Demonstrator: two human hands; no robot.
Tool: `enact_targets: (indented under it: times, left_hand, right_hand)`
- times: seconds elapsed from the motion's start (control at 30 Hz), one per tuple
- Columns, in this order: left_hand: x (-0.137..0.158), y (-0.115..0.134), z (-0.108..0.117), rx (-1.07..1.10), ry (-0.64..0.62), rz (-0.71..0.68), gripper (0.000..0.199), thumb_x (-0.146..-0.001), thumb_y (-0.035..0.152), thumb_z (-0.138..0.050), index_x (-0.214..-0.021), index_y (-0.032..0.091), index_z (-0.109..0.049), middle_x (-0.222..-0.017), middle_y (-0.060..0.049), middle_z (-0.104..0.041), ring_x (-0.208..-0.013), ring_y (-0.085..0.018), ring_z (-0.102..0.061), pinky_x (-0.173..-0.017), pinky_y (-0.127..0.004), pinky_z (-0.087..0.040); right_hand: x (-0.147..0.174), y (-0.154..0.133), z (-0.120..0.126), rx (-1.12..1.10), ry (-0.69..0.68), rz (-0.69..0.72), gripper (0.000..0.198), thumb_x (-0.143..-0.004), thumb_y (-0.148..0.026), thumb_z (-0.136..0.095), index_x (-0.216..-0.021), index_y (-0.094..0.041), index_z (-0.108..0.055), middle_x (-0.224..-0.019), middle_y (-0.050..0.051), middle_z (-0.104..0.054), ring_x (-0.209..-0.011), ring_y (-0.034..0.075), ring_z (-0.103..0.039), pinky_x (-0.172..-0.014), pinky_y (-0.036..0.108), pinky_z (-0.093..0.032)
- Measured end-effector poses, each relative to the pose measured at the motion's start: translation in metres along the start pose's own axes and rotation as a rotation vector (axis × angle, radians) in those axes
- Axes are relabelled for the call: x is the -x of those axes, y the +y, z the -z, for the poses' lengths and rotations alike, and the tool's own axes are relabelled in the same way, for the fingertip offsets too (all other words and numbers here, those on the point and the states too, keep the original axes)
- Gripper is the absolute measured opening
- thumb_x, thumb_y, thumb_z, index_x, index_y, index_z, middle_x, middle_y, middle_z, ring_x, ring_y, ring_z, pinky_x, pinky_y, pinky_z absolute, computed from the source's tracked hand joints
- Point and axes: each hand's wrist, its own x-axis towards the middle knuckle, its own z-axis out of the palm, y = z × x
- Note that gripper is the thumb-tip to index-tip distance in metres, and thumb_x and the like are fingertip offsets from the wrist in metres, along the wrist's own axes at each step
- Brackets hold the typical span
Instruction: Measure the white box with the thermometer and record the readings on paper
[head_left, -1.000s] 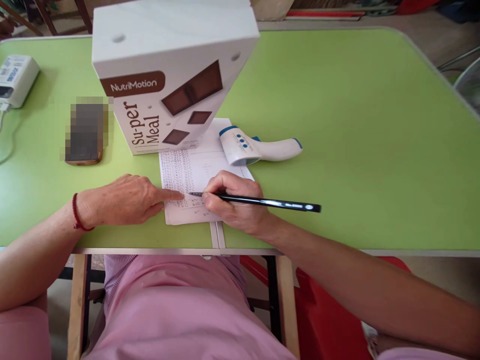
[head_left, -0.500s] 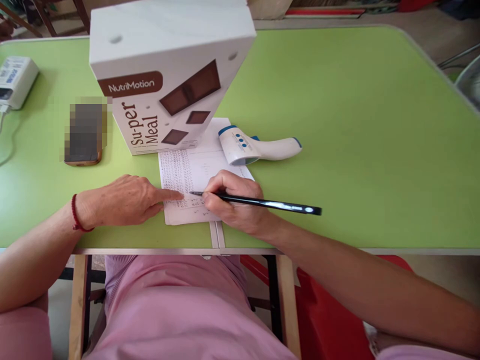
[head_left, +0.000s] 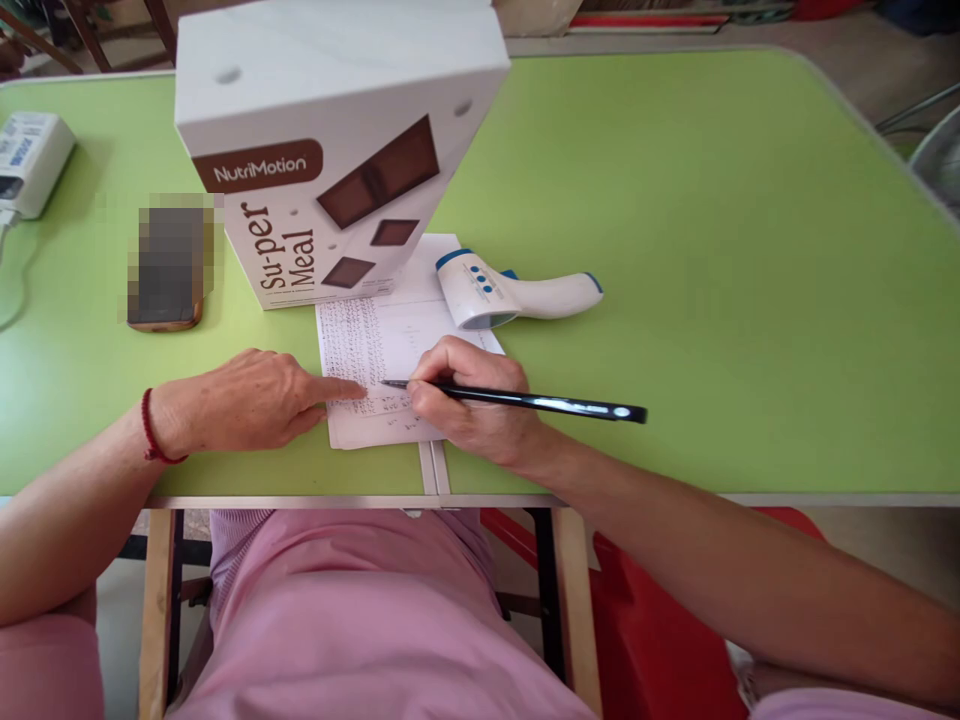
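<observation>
Worktop (head_left: 712,250): green and wide, carrying all that follows; the step in hand looks like writing, or checking a written row, and the next move seems to call for small control of the point, clear of the marking finger, while the paper is pinned.
Box (head_left: 330,190): upright at the far left, hiding the sheet's far left part; whether it stands on the paper, I cannot tell.
Sheet (head_left: 397,345): flat in the near middle, small handwriting down its left side, too small to read; both hands meet over its near half.
Left hand (head_left: 259,405): comes in from the left, forefinger stretched onto the rows, thumb apart from it, other fingers curled; nothing shows held.
Right hand (head_left: 480,425): over the sheet's near right side, its grip clamped on the pen (head_left: 555,404), thumb and forefinger pinching close to the point.
Thermometer (head_left: 517,297): head over the sheet's far right, handle out to the right, just beyond the right hand.
Phone (head_left: 169,265): blurred, left of the box.
Pen point: left of the pinch, just beside the left forefinger; touching paper or slightly above, I cannot tell.
</observation>
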Motion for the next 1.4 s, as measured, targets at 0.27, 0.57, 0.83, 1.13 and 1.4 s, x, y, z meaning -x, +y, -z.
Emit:
enact_targets:
  times: [0.27, 0.57, 0.83, 1.13, 1.4]
  left_hand:
    - [-0.0012, -0.0006, -0.0011, 0.006, -0.001, -0.002, 0.051, -0.100, 0.020, -0.046, -0.149, 0.032, -0.053, -0.060, 0.000, -0.060, -0.052, -0.017, -0.054, -0.052, -0.026, -0.030]
    - [0.0003, -0.0020, -0.0012, 0.017, 0.008, -0.005, 0.051, -0.099, 0.020, -0.046, -0.149, 0.031, -0.054, -0.054, 0.002, -0.052, -0.049, -0.016, -0.052, -0.050, -0.026, -0.030]
    - [0.0001, -0.0025, -0.0026, 0.023, 0.011, -0.003, 0.050, -0.100, 0.020, -0.047, -0.149, 0.032, -0.054, -0.054, 0.002, -0.052, -0.048, -0.016, -0.048, -0.051, -0.027, -0.028]
    - [-0.0001, -0.0018, -0.0012, 0.022, 0.001, 0.005, 0.051, -0.100, 0.020, -0.047, -0.150, 0.032, -0.053, -0.056, 0.001, -0.054, -0.050, -0.016, -0.049, -0.051, -0.027, -0.028]
    - [-0.0002, -0.0024, -0.0019, 0.013, -0.006, 0.013, 0.051, -0.101, 0.021, -0.046, -0.150, 0.033, -0.052, -0.056, 0.002, -0.054, -0.049, -0.016, -0.050, -0.051, -0.026, -0.028]
  right_hand:
    - [0.0000, -0.0010, -0.0009, -0.038, 0.011, -0.003, 0.020, -0.080, -0.021, -0.060, -0.064, -0.022, -0.049, -0.052, -0.004, -0.056, -0.044, 0.009, -0.045, -0.040, 0.022, -0.035]
    - [-0.0022, 0.0023, 0.0044, -0.002, 0.034, -0.048, 0.023, -0.083, -0.028, -0.064, -0.064, -0.025, -0.052, -0.054, -0.002, -0.056, -0.045, 0.012, -0.045, -0.038, 0.026, -0.037]
    - [-0.0013, 0.0015, 0.0035, -0.008, 0.027, 0.006, 0.021, -0.081, -0.016, -0.061, -0.067, -0.025, -0.049, -0.055, -0.003, -0.056, -0.045, 0.013, -0.049, -0.040, 0.027, -0.038]
    - [-0.0021, 0.0022, 0.0027, -0.043, 0.027, 0.030, 0.021, -0.081, -0.017, -0.061, -0.066, -0.023, -0.049, -0.054, -0.004, -0.054, -0.044, 0.011, -0.047, -0.040, 0.025, -0.036]
    - [-0.0041, 0.0002, 0.0033, -0.072, 0.045, -0.021, 0.017, -0.077, -0.019, -0.059, -0.063, -0.024, -0.050, -0.052, -0.003, -0.056, -0.043, 0.011, -0.047, -0.039, 0.025, -0.035]
